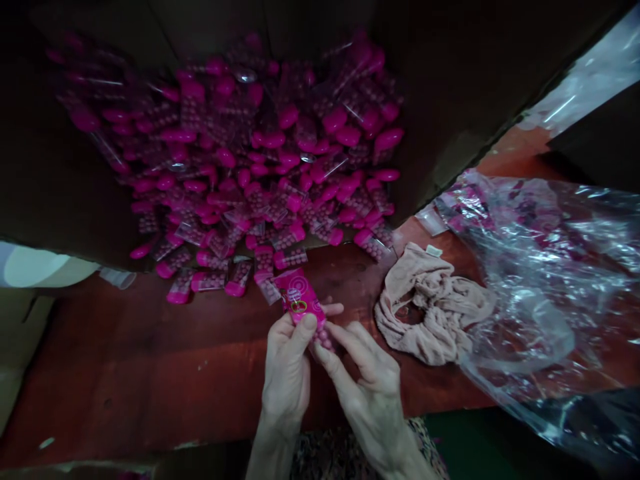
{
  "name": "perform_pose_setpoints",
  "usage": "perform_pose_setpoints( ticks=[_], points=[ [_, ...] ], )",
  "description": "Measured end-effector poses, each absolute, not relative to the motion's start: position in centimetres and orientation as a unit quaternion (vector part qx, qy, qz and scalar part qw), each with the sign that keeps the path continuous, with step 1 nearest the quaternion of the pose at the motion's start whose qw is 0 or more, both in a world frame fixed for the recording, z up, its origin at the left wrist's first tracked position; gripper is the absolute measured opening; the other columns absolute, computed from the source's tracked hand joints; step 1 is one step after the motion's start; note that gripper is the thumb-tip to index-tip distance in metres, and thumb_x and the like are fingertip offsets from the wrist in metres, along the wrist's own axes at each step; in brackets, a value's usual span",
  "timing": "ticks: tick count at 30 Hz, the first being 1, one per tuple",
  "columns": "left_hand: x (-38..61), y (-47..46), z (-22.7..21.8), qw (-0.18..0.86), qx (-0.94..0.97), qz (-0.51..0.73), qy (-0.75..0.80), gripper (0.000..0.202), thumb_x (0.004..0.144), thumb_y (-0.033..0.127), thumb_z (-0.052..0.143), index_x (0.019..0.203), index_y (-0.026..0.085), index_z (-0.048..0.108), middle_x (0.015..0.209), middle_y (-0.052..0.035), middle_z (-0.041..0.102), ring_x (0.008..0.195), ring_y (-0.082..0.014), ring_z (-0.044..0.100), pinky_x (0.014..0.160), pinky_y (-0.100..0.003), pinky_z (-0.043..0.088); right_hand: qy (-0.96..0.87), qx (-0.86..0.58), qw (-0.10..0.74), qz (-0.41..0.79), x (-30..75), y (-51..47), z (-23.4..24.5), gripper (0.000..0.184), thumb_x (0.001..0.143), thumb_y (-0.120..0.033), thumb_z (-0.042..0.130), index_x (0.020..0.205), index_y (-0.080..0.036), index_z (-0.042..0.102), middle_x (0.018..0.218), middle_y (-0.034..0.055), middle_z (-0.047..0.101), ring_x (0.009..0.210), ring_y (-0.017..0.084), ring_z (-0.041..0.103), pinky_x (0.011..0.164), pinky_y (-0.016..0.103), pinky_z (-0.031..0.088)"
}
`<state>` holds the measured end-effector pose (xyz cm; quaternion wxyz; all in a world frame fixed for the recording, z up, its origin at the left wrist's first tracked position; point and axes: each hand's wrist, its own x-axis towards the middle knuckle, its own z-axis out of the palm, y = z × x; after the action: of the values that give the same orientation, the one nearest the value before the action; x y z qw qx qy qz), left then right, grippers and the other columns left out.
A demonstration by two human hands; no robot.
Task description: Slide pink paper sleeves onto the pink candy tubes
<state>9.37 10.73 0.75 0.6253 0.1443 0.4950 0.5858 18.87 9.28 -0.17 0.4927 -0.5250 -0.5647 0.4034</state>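
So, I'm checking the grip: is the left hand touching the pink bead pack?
Touching. The head view shows the left hand with its thumb pressed against the lower part of the pink bead pack.

Red bench (150, 373): pink pkts (225, 267), cloth (430, 307), plastic (525, 313)

The left hand (286, 373) is curling upward, its thumb (304, 331) pressing forward in a firm pinch, while the right hand (370, 393) is angling in just beside it, fingers (350, 343) extended and pinching, both wrists (275, 427) rising from below.

Nothing can be read (the pink blister card (300, 298) carries printed marks, too blurred to make out).
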Motion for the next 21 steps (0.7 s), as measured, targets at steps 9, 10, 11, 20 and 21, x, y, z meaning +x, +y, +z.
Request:
perform_pose_setpoints(
  ticks=[9, 10, 11, 20, 21],
  points=[
    [10.6, 9.7, 0.1, 0.642, 0.104, 0.583, 0.486, 0.024, 0.076, 0.035, 0.064, 0.086, 0.014, 0.071, 0.092, -0.0116, 0.072, 0.093, -0.0238, 0.064, 0.083, -0.034, 0.047, -0.421, -0.482, 0.427, 0.639, 20.6, 10.5, 0.0, 0.013, 0.072, -0.02, 0.069, 0.085, -0.023, 0.073, 0.081, -0.0001, 0.065, 0.07, 0.012, 0.059, 0.062, 0.02, 0.049],
    [10.4, 9.7, 0.3, 0.648, 0.098, 0.587, 0.475, 0.029, 0.077, 0.038, 0.063, 0.089, 0.014, 0.071, 0.095, -0.0123, 0.072, 0.094, -0.0243, 0.063, 0.084, -0.035, 0.047, -0.39, -0.467, 0.421, 0.672, 20.8, 10.7, -0.1, 0.014, 0.072, -0.022, 0.07, 0.085, -0.022, 0.073, 0.079, -0.0004, 0.065, 0.068, 0.011, 0.059, 0.06, 0.019, 0.049],
    [10.3, 9.7, 0.5, 0.653, 0.093, 0.588, 0.468, 0.033, 0.077, 0.041, 0.061, 0.093, 0.013, 0.07, 0.098, -0.0133, 0.071, 0.094, -0.0246, 0.063, 0.085, -0.036, 0.047, -0.362, -0.453, 0.415, 0.702, 20.8, 10.8, -0.3, 0.015, 0.071, -0.023, 0.071, 0.086, -0.021, 0.073, 0.078, -0.0003, 0.065, 0.066, 0.011, 0.058, 0.06, 0.019, 0.049],
    [10.8, 9.5, 0.1, 0.622, 0.076, 0.587, 0.512, 0.025, 0.083, 0.032, 0.056, 0.09, 0.012, 0.069, 0.09, -0.0128, 0.072, 0.099, -0.0249, 0.063, 0.091, -0.041, 0.044, -0.383, -0.501, 0.433, 0.644, 19.1, 9.7, -0.6, 0.014, 0.074, -0.022, 0.067, 0.088, -0.021, 0.071, 0.087, 0.0022, 0.068, 0.077, 0.015, 0.062, 0.072, 0.025, 0.049],
    [11.0, 9.4, 0.0, 0.621, 0.075, 0.59, 0.511, 0.025, 0.082, 0.032, 0.056, 0.09, 0.012, 0.069, 0.09, -0.0126, 0.072, 0.099, -0.0249, 0.062, 0.092, -0.041, 0.043, -0.407, -0.515, 0.438, 0.614, 18.9, 9.5, -0.5, 0.015, 0.075, -0.021, 0.065, 0.089, -0.021, 0.071, 0.09, 0.0029, 0.068, 0.081, 0.016, 0.062, 0.075, 0.026, 0.049]
  ],
)
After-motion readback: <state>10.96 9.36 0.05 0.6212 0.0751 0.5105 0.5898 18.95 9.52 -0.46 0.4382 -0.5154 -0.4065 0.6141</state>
